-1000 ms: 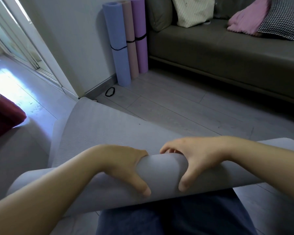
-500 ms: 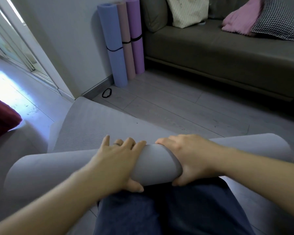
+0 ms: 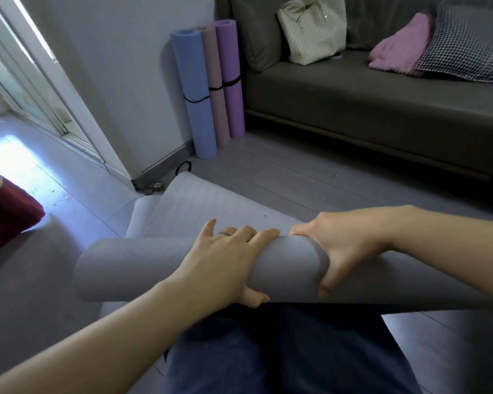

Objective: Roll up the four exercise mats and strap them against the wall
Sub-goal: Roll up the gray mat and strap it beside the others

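Now I press both hands, left hand point(image 3: 225, 260) and right hand point(image 3: 336, 245), wrapped around the soft, springy grey mat roll point(image 3: 288, 268), gripping mid-length.

Daylight floods in through the tall glass sliding door point(image 3: 26, 89) at my far left, glaring white on the pale grey plank floor point(image 3: 20, 163), while everything nearer me sits dim, soft-edged and bent by the lens.

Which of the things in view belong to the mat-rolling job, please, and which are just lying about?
Part of the job:
grey mat, held by left hand and right hand
blue mat, pink mat, purple mat, strapped by the wall
loose black strap on the floor

Lying about:
sofa
tote bag
checked cushion
pink cloth
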The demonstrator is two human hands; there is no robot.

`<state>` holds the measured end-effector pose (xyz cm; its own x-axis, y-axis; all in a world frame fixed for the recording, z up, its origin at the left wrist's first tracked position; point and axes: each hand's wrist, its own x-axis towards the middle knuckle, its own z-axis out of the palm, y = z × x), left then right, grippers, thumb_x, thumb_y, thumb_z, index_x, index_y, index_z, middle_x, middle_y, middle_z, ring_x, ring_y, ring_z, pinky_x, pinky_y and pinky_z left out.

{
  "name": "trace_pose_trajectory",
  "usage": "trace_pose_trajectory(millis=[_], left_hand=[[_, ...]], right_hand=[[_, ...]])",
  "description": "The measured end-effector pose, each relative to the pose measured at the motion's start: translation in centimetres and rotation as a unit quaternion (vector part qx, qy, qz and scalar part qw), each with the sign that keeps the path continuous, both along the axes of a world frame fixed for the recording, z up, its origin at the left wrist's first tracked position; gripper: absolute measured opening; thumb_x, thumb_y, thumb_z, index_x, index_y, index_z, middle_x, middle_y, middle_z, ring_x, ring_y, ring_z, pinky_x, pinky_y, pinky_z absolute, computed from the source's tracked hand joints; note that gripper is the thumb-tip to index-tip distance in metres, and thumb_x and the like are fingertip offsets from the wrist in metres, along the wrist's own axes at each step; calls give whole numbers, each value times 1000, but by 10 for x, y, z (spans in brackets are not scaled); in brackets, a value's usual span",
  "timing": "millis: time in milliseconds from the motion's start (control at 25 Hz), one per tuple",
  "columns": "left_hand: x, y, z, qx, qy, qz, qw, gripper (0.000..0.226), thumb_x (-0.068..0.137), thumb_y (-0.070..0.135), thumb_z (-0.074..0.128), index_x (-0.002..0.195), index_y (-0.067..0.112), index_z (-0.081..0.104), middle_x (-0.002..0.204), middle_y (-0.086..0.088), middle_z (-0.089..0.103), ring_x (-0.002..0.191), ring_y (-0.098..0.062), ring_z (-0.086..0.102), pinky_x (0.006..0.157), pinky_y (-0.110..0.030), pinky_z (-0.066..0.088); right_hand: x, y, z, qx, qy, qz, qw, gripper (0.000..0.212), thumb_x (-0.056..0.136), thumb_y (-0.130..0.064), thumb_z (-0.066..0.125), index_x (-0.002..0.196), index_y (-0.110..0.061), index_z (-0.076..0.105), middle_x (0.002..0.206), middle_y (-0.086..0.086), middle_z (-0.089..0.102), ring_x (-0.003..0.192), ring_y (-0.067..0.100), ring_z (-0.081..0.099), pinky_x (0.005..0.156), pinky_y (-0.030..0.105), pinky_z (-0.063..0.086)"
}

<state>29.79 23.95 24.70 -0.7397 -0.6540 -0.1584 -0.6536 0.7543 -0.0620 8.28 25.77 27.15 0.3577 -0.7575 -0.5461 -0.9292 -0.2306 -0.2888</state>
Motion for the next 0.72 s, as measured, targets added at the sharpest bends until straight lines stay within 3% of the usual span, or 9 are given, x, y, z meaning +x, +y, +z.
trace_pose_trajectory(millis=[160, 280, 360, 520, 640, 720], left_hand=[[-1, -5, -5, 76, 6, -15, 997, 84, 66, 70, 61, 135, 47, 18, 126, 13, 48, 115, -15, 50, 102, -40, 31], [-7, -16, -5, 134, -3, -28, 991, 75, 67, 66, 65, 130, 47, 28, 113, 12, 54, 103, -14, 54, 94, -38, 38], [-14, -30, -2, 194, -28, -24, 980, 75, 67, 62, 70, 130, 46, 33, 113, 13, 55, 103, -14, 53, 90, -37, 40], [-29, -62, 3, 320, -98, -2, 942, 72, 71, 58, 72, 133, 43, 38, 120, 16, 54, 106, -10, 53, 93, -31, 43], [-41, -79, 4, 381, -130, 21, 915, 67, 73, 58, 71, 131, 42, 40, 122, 15, 56, 108, -10, 56, 97, -31, 44], [-41, -85, 1, 395, -119, 29, 910, 66, 75, 58, 69, 132, 41, 40, 124, 14, 56, 109, -9, 56, 99, -32, 43]], right_hand=[[-1, 6, -12, 59, -20, -11, 998, 62, 64, -48, 84, 114, -35, 50, 103, -16, 58, 94, 4, 55, 72, 18, 47], [-5, 13, -19, 93, -51, -64, 992, 69, 66, -49, 83, 123, -38, 47, 115, -17, 57, 104, 6, 55, 84, 23, 49], [-11, 23, -18, 37, -48, -87, 994, 80, 64, -58, 79, 131, -41, 40, 122, -19, 50, 111, 7, 50, 93, 28, 46], [4, 56, -20, -182, 47, -47, 981, 100, 70, -69, 65, 148, -32, 15, 136, -9, 36, 123, 14, 37, 101, 32, 36], [18, 66, -47, -229, 103, -26, 968, 115, 69, -64, 69, 150, -22, -2, 145, 3, 25, 130, 24, 31, 105, 43, 33], [15, 58, -62, -240, 109, -37, 964, 118, 67, -60, 72, 150, -20, -1, 145, 7, 27, 128, 27, 34, 102, 44, 34]])
